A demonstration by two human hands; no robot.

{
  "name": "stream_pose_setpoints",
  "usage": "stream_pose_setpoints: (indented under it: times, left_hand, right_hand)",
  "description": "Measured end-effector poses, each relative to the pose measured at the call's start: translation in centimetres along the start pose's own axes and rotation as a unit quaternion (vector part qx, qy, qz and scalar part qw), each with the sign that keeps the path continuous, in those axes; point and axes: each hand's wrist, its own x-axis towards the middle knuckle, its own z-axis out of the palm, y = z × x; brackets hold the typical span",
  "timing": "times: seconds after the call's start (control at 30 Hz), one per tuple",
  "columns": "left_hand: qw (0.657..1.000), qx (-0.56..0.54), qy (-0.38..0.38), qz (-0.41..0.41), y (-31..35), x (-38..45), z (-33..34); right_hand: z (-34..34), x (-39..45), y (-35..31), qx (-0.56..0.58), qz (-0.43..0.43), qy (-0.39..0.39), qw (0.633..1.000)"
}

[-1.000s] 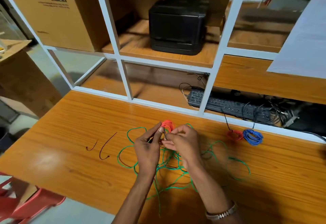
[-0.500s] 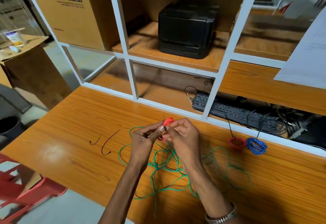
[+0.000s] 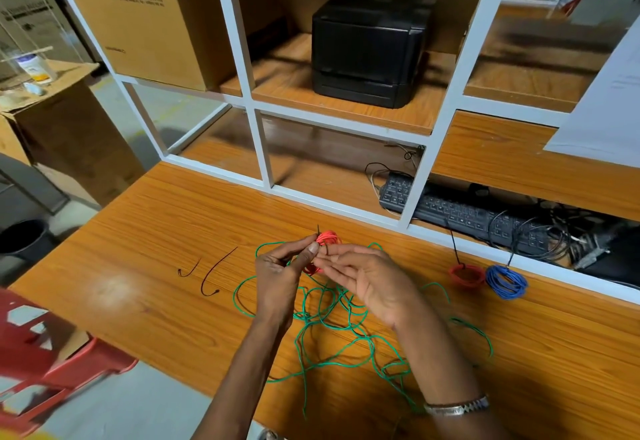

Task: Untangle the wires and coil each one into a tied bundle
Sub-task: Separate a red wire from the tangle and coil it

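Holding the orange coil [image 3: 327,239] up just above the desk [image 3: 145,231], I've got my left hand [image 3: 277,278] pinching it, thumb and forefinger pressed together on the coil and the thin black tie [image 3: 318,231] that pokes up at its twelve o'clock. My right hand [image 3: 367,276] sits at three o'clock of the coil, fingers loose and fairly straight, tips just touching the loops — steadying, not gripping. Whether the tie is fully cinched, I can't tell from here; the tail sticking up makes me think it's threaded and being tightened.

Scoreboard, then. Over at three o'clock of my hands, near the white frame [image 3: 346,204], a red bundle [image 3: 465,275] and a blue bundle [image 3: 505,282] lie side by side, touching, each coiled with a black tie standing up from it. Those two look done. The orange one is nearly there, I'd judge.

What's left is the big one: the green wire [image 3: 325,321] sprawls in loose tangled loops under and around my wrists, from six o'clock out toward four, still uncoiled. Two spare black ties [image 3: 211,275] wait at nine o'clock on the wood, well apart from my left hand — more than enough for green.
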Motion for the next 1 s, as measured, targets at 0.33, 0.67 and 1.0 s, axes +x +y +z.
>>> stream_pose_setpoints:
  times: [0.33, 0.67, 1.0]
  left_hand:
    - [0.999, 0.014, -0.013, 0.038, 0.8, 0.0, 0.9]
    - [0.995, -0.057, -0.074, -0.031, 0.6, -0.1, 1.1]
    - [0.995, 0.007, -0.098, 0.033, 0.7, -0.2, 0.8]
  right_hand:
    - [-0.2, -0.1, -0.6, -0.181, -0.151, 0.11, 0.966]
    - [0.2, 0.3, -0.3, -0.324, -0.241, 0.17, 0.899]
    - [0.2, -0.5, -1.6, -0.29, -0.146, 0.118, 0.939]
